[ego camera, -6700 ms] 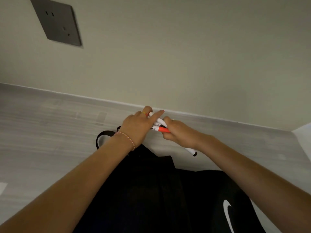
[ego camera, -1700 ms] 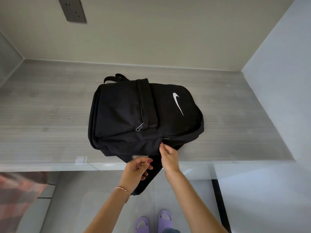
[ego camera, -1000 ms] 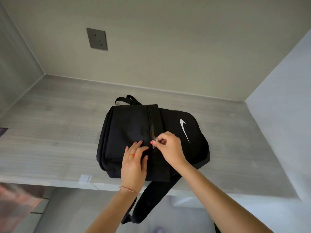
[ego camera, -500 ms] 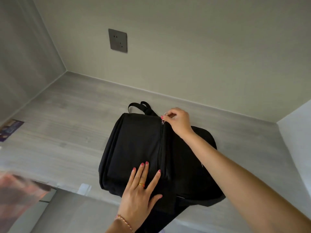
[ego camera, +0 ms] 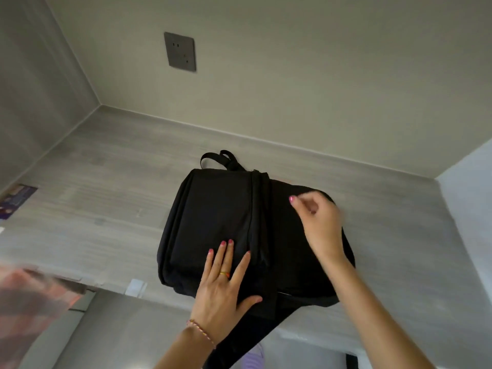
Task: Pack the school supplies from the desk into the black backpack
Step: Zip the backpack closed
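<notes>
The black backpack [ego camera: 226, 217] lay flat on the grey desk [ego camera: 106, 182]. The left hand [ego camera: 222, 286] pressed on it, fingers straight. The right hand [ego camera: 319, 222] hovered above, fingers loosely curled, holding nothing.

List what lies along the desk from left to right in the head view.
Purple printed card at the far left edge → left hand pressing flat on the black backpack → backpack zipper → right hand over the backpack's right part → bare desk up to the right wall.
</notes>
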